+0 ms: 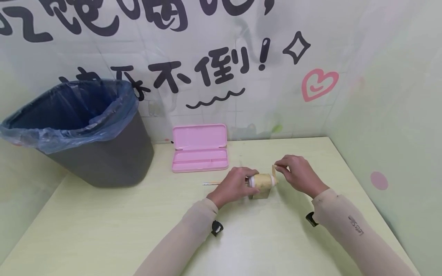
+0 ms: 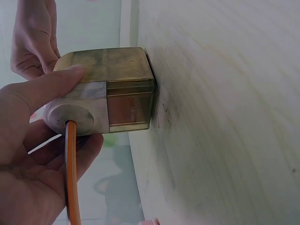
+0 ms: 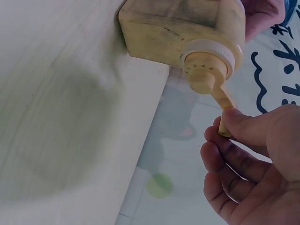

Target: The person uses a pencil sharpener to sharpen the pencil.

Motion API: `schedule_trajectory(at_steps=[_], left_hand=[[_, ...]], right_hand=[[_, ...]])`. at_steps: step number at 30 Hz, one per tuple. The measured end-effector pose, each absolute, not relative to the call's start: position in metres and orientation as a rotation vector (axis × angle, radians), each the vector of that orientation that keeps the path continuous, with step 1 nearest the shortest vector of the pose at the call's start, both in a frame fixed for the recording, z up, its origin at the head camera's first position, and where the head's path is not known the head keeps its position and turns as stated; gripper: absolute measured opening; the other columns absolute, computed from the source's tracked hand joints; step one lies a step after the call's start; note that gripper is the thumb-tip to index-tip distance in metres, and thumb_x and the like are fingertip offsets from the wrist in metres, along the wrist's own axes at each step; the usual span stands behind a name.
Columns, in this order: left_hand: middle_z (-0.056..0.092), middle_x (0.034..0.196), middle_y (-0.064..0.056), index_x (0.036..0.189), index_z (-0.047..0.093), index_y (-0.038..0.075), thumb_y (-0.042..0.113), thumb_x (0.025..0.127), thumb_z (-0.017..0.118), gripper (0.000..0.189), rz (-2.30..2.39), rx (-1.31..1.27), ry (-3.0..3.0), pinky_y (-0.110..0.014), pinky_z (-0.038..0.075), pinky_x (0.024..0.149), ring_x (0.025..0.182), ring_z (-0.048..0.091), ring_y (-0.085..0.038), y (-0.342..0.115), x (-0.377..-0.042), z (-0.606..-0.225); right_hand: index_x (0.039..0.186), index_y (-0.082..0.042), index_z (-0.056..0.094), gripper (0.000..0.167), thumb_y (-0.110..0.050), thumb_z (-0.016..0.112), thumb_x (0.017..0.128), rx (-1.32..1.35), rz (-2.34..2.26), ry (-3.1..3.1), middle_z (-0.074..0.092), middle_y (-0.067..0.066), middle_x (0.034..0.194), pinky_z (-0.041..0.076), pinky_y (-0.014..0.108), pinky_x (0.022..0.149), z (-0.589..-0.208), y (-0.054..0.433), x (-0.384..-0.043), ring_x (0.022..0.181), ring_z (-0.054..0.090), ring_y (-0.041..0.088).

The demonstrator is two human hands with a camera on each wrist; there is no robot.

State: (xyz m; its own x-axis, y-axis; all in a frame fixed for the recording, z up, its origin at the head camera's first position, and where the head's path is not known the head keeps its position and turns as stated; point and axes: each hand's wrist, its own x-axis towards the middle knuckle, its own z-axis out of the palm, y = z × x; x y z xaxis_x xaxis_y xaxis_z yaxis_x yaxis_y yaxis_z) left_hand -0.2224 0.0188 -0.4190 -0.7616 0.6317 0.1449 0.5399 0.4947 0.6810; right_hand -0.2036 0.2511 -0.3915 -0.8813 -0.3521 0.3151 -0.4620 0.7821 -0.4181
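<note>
A yellow crank pencil sharpener (image 1: pixel 263 181) stands on the table, its dark see-through shavings drawer (image 2: pixel 130 111) showing in the left wrist view. My left hand (image 1: pixel 236 184) grips the sharpener's body, thumb on one side and fingers on the other. From the hole in its front sticks an orange-striped pencil (image 2: pixel 71 173), which runs past the left palm; in the head view its end (image 1: pixel 207 184) points left. On the opposite side, my right hand (image 1: pixel 299 173) pinches the knob of the crank handle (image 3: pixel 224 97) between thumb and index finger. The crank points upward in the head view.
Behind the sharpener, a pink pencil case (image 1: pixel 200 165) lies with its lid raised against the wall. A grey bin (image 1: pixel 114 165) with a blue liner stands at the table's left. Walls (image 1: pixel 386 115) border the table at the back and right.
</note>
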Motion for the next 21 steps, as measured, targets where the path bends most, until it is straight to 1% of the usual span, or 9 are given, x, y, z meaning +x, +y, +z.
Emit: schedule_trajectory(at_steps=[10,14,21], left_hand=[[0.071,0.114,-0.008,0.121,0.07,0.004,0.014,0.077,0.087,0.049,1.111,1.031,2.595,-0.02,0.049,0.074,0.09,0.062,-0.012,0.019,-0.222,-0.419],[0.071,0.115,-0.008,0.122,0.07,0.004,0.015,0.077,0.087,0.049,1.114,1.033,2.594,-0.02,0.049,0.075,0.091,0.062,-0.012,0.02,-0.222,-0.42],[0.072,0.113,-0.007,0.12,0.07,0.005,0.014,0.077,0.087,0.047,1.12,1.025,2.598,-0.02,0.05,0.071,0.086,0.061,-0.012,0.019,-0.221,-0.418]], right_hand=[[0.101,0.004,0.075,0.013,-0.001,0.069,0.091,0.555,0.791,-2.869,0.072,0.011,0.091,0.055,0.043,0.073,-0.409,0.254,-0.211,0.083,0.067,0.026],[0.101,0.003,0.076,0.013,-0.001,0.07,0.09,0.518,0.847,-2.942,0.072,0.009,0.091,0.054,0.04,0.073,-0.421,0.255,-0.213,0.082,0.066,0.022],[0.099,0.002,0.076,0.014,0.006,0.066,0.09,0.44,1.042,-2.997,0.074,0.01,0.092,0.055,0.038,0.073,-0.428,0.255,-0.214,0.083,0.066,0.022]])
